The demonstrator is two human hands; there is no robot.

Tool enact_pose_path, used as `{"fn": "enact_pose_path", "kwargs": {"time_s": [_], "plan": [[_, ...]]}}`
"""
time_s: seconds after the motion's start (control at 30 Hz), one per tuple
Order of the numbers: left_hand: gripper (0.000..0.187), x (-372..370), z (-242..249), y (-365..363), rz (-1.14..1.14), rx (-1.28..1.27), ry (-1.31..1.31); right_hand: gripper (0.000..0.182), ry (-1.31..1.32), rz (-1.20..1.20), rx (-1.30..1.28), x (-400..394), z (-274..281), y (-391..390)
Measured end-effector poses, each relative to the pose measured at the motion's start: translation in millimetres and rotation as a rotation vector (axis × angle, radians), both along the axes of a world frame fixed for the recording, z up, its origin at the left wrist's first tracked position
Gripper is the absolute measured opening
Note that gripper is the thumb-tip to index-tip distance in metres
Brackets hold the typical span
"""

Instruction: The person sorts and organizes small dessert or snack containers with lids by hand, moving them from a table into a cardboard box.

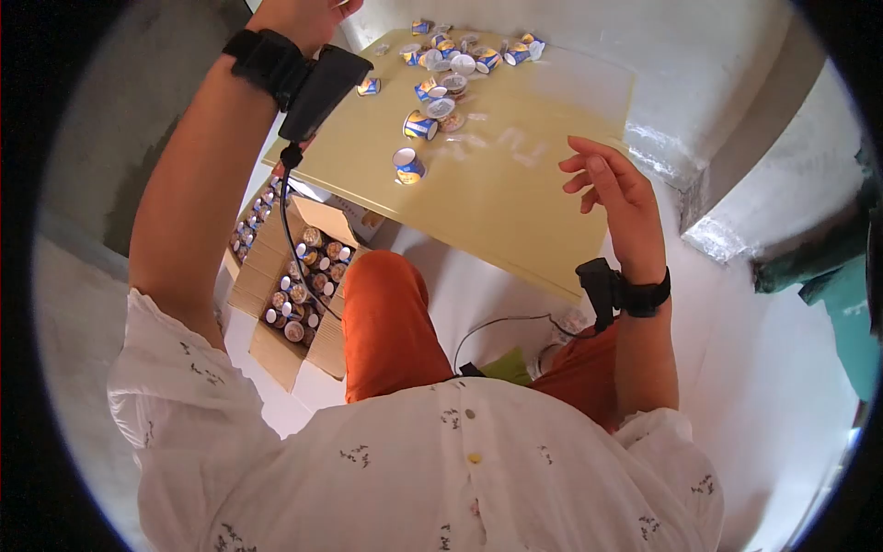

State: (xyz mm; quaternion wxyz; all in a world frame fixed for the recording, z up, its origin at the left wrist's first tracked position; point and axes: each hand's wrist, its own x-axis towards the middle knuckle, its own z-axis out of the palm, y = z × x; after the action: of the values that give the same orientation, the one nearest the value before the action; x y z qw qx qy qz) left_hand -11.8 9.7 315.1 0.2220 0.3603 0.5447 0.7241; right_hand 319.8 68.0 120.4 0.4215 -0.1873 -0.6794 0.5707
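My left hand point(303, 20) is raised at the top edge of the view, and most of its fingers are cut off there. My right hand point(618, 193) hovers over the right side of the yellowish table point(524, 202), fingers loosely bent and apart, holding nothing. Nearest the front edge of the table stands a blue and yellow paper cup point(407, 166). Behind it another such cup point(419, 125) lies by clear plastic lids point(441, 109). Further back, several more cups point(487, 61) and lids lie in a loose heap.
Below the table's left side, an open cardboard box point(326, 354) holds many small filled cups point(296, 293). More packed cups point(253, 221) are to its left. Black cables point(290, 216) run from devices on both wrists. Grey walls point(717, 74) border the table.
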Motion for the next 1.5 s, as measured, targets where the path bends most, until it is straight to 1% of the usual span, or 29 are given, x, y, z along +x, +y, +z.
{"fn": "enact_pose_path", "kwargs": {"time_s": [0.03,0.1,0.13,0.17,0.2,0.23,0.3,0.33,0.37,0.43,0.47,0.53,0.63,0.7,0.73,0.77,0.83,0.87,0.93,0.97,1.03,1.07,1.13,1.17,1.23,1.37,1.43,1.47,1.5], "plan": [[0.023,-56.7,3.5,15.6,-0.005,0.002,0.011,0.034,0.011,-0.005,0.002,5.5,1.0,0.8],[0.022,-138.1,4.5,44.7,-0.220,-0.016,-0.134,0.034,0.033,-0.043,-0.025,16.0,3.2,2.0],[0.022,-100.9,13.5,37.2,-0.222,-0.014,-0.125,0.034,0.042,-0.044,-0.022,20.1,4.0,3.8],[0.023,-31.4,24.1,20.7,-0.007,-0.065,0.023,0.034,0.055,-0.066,-0.032,23.6,4.8,5.5],[0.025,9.8,29.1,9.8,0.209,-0.115,0.171,0.035,0.067,-0.086,-0.042,26.7,4.9,6.0],[0.025,-61.4,37.3,28.4,0.211,-0.118,0.171,0.035,0.067,-0.083,-0.045,28.6,5.3,6.5],[0.028,-186.8,38.4,61.1,-0.276,-0.014,0.096,0.034,0.100,-0.108,-0.059,31.8,6.5,8.8],[0.031,-173.1,43.8,55.0,-0.291,-0.008,0.030,0.034,0.108,-0.119,-0.073,31.9,7.2,8.9],[0.031,-185.6,37.3,61.8,-0.289,-0.013,0.024,0.034,0.102,-0.118,-0.078,32.2,4.9,10.4],[0.038,-187.8,29.7,76.7,-0.315,-0.156,-0.034,0.033,0.150,-0.095,-0.110,29.5,0.0,17.6],[0.038,-178.9,16.5,80.1,-0.316,-0.156,-0.037,0.033,0.147,-0.096,-0.110,27.5,-2.7,21.0],[0.036,-101.2,-27.7,65.8,-0.141,-0.364,0.359,0.032,0.093,-0.106,-0.139,20.4,-9.5,27.4],[0.037,-75.8,-100.3,54.7,-0.161,-0.403,0.353,0.032,0.036,-0.087,-0.114,8.0,-23.7,39.2],[0.033,-86.7,-148.9,54.0,-0.185,-0.452,0.544,0.031,-0.004,-0.076,-0.114,-4.0,-28.3,46.5],[0.035,-90.1,-165.8,60.8,-0.147,-0.531,0.304,0.031,-0.034,-0.069,-0.112,-9.2,-30.1,49.5],[0.035,-101.8,-184.3,67.0,-0.153,-0.531,0.296,0.031,-0.043,-0.073,-0.113,-14.8,-31.4,53.2],[0.044,-130.8,-222.6,78.4,-0.174,-0.753,0.229,0.031,-0.112,-0.066,-0.084,-28.2,-32.8,62.3],[0.044,-135.6,-238.1,82.7,-0.175,-0.749,0.221,0.031,-0.119,-0.064,-0.081,-33.3,-34.2,66.3],[0.056,-145.0,-268.8,94.2,-0.025,-0.910,0.599,0.031,-0.202,-0.064,-0.054,-46.3,-36.1,75.4],[0.056,-150.1,-280.2,99.3,-0.027,-0.909,0.590,0.031,-0.211,-0.063,-0.054,-51.9,-37.2,78.5],[0.066,-165.1,-299.9,113.4,0.058,-1.012,0.720,0.031,-0.275,-0.062,-0.040,-66.6,-37.7,86.7],[0.066,-164.3,-301.1,117.0,0.053,-1.013,0.713,0.031,-0.283,-0.062,-0.041,-73.5,-38.4,90.7],[0.076,-156.0,-291.8,120.4,-0.007,-1.025,0.551,0.031,-0.320,-0.049,-0.029,-87.7,-40.9,97.7],[0.076,-158.2,-289.1,124.6,-0.013,-1.028,0.542,0.031,-0.330,-0.048,-0.033,-95.1,-41.9,101.5],[0.079,-163.1,-285.5,132.9,-0.214,-1.143,0.472,0.030,-0.373,-0.017,0.024,-110.7,-43.1,110.9],[0.079,-162.2,-294.0,137.9,-0.274,-1.176,0.504,0.030,-0.437,0.039,0.101,-149.3,-47.3,135.0],[0.062,-164.2,-306.8,139.1,-0.157,-1.083,0.630,0.030,-0.443,0.085,0.200,-170.6,-52.3,146.2],[0.062,-166.4,-309.5,138.9,-0.160,-1.083,0.627,0.030,-0.447,0.085,0.198,-181.7,-57.1,152.3],[0.059,-169.1,-312.1,138.2,-0.164,-1.036,0.627,0.029,-0.492,0.089,0.332,-193.3,-64.4,158.8]]}}
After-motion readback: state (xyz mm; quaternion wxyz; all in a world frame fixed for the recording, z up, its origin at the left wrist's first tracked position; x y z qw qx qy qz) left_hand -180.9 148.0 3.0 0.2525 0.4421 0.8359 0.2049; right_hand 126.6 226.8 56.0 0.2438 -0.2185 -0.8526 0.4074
